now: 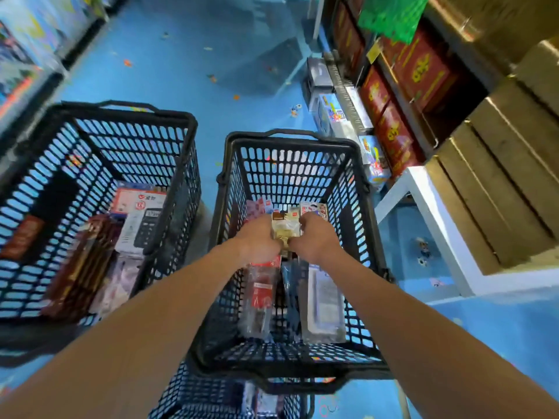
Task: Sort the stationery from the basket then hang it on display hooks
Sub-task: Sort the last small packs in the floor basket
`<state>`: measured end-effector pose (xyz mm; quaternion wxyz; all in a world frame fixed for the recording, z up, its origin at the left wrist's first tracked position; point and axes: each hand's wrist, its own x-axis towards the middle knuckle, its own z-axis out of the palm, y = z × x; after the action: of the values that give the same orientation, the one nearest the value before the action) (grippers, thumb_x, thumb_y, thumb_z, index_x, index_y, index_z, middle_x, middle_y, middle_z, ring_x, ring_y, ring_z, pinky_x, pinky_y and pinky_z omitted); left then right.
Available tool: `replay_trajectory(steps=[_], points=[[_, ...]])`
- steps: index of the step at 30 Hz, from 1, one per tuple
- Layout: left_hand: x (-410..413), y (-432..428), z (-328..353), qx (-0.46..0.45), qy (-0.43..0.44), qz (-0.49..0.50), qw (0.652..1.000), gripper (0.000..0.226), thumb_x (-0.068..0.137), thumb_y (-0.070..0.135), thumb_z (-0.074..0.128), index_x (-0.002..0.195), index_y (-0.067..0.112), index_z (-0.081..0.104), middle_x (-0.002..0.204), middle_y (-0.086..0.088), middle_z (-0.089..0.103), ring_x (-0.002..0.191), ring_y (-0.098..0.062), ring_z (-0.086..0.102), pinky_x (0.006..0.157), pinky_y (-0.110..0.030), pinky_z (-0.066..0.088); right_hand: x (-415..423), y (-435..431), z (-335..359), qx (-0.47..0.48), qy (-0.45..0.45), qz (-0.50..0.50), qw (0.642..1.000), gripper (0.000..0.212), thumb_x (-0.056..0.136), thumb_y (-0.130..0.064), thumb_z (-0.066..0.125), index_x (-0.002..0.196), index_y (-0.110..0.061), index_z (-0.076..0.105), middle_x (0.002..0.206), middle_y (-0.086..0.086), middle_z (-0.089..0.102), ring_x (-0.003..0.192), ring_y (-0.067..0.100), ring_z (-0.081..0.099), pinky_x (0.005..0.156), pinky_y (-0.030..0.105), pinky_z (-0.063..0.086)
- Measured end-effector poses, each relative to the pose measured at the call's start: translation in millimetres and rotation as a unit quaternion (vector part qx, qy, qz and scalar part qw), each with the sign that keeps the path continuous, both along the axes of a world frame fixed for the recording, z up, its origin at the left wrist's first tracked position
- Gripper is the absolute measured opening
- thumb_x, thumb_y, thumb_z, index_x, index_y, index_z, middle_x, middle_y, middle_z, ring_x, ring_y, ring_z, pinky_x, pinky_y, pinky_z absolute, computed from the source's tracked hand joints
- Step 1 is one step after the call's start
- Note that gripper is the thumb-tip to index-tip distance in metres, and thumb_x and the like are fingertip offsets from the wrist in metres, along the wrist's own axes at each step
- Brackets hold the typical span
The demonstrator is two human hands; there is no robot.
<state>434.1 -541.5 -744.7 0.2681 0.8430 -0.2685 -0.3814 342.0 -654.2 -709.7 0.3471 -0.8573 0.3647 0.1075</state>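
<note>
A black mesh basket (290,140) stands in front of me with stationery packs inside. Both my hands reach into it. My left hand (257,241) and my right hand (316,238) together grip a small stack of carded packs (286,226) with a gold and brown front, held above the basket's contents. Below the hands lie a red pack (261,293) and a clear blister pack (325,300). More small carded packs (314,208) stand toward the basket's far wall.
A second black basket (127,116) at the left holds a boxed calculator (145,226) and long brown packs (84,264). A third basket (217,394) shows under the first. Shelves with red boxes (420,68) and a white shelf edge (435,219) line the right. The floor is blue.
</note>
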Motion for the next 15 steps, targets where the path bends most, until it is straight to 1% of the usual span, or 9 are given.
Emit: replay_trajectory(steps=[2,3,5,6,8,9,11,13,15], points=[[-18,18,47,-0.025,-0.018,-0.01,0.999,0.022,0.084,0.01,0.07,0.099,0.018,0.056,0.092,-0.01,0.07,0.085,-0.031,0.069,0.079,-0.052,0.059,-15,16,21,0.003,-0.02,0.013,1.0,0.047,0.083,-0.023,0.076,0.123,-0.01,0.055,0.112,0.01,0.067,0.104,0.03,0.064,0.078,0.032,0.051],[-26,28,69,-0.031,-0.025,-0.021,0.999,0.026,0.087,0.007,0.069,0.103,0.018,0.051,0.094,-0.007,0.067,0.086,-0.027,0.067,0.081,-0.044,0.058,-22,25,33,0.002,-0.029,0.019,0.999,0.053,0.084,-0.024,0.076,0.13,-0.011,0.053,0.117,0.009,0.066,0.109,0.031,0.063,0.083,0.033,0.052],[-39,49,99,-0.032,-0.044,-0.047,0.997,0.031,0.094,0.008,0.067,0.112,0.017,0.043,0.094,-0.001,0.061,0.083,-0.015,0.06,0.072,-0.028,0.052,-37,43,56,0.002,-0.041,0.029,0.999,0.062,0.087,-0.024,0.076,0.141,-0.014,0.047,0.127,0.007,0.064,0.111,0.028,0.063,0.083,0.032,0.052],[-44,60,110,-0.037,-0.056,-0.063,0.996,0.03,0.095,0.011,0.066,0.116,0.014,0.045,0.096,-0.003,0.062,0.084,-0.015,0.061,0.073,-0.03,0.052,-45,52,68,0.002,-0.051,0.033,0.998,0.065,0.087,-0.024,0.076,0.144,-0.015,0.046,0.13,0.006,0.064,0.11,0.027,0.063,0.083,0.033,0.053],[-52,81,133,-0.044,-0.088,-0.078,0.992,0.036,0.094,0.017,0.067,0.124,0.009,0.049,0.104,-0.009,0.066,0.093,-0.024,0.066,0.084,-0.047,0.055,-58,72,92,-0.003,-0.065,0.042,0.997,0.069,0.088,-0.024,0.077,0.147,-0.015,0.043,0.137,0.007,0.06,0.117,0.028,0.061,0.091,0.033,0.051],[-56,92,145,-0.045,-0.105,-0.083,0.99,0.036,0.093,0.02,0.068,0.122,0.01,0.05,0.104,-0.01,0.066,0.094,-0.026,0.066,0.085,-0.048,0.055,-64,82,105,-0.009,-0.071,0.047,0.996,0.073,0.088,-0.026,0.077,0.149,-0.015,0.04,0.141,0.008,0.058,0.121,0.029,0.059,0.094,0.033,0.049],[-64,116,167,-0.053,-0.115,-0.093,0.988,0.032,0.094,0.023,0.069,0.116,0.011,0.049,0.099,-0.002,0.062,0.089,-0.019,0.063,0.075,-0.036,0.053,-77,103,131,-0.015,-0.08,0.053,0.995,0.081,0.087,-0.031,0.079,0.154,-0.016,0.035,0.148,0.008,0.052,0.127,0.03,0.056,0.097,0.034,0.047],[-70,139,185,-0.052,-0.126,-0.099,0.986,0.034,0.097,0.023,0.067,0.121,0.015,0.045,0.101,0.007,0.054,0.088,-0.011,0.055,0.075,-0.025,0.046,-91,124,151,-0.026,-0.094,0.054,0.994,0.081,0.086,-0.032,0.079,0.153,-0.016,0.036,0.149,0.007,0.051,0.129,0.029,0.054,0.101,0.034,0.046],[-79,162,199,-0.052,-0.117,-0.104,0.986,0.047,0.097,0.021,0.068,0.137,0.013,0.046,0.122,0.002,0.058,0.107,-0.017,0.059,0.09,-0.027,0.05,-107,145,167,-0.016,-0.115,0.059,0.991,0.066,0.087,-0.027,0.079,0.144,-0.016,0.046,0.134,0.004,0.06,0.115,0.024,0.06,0.093,0.032,0.05]])
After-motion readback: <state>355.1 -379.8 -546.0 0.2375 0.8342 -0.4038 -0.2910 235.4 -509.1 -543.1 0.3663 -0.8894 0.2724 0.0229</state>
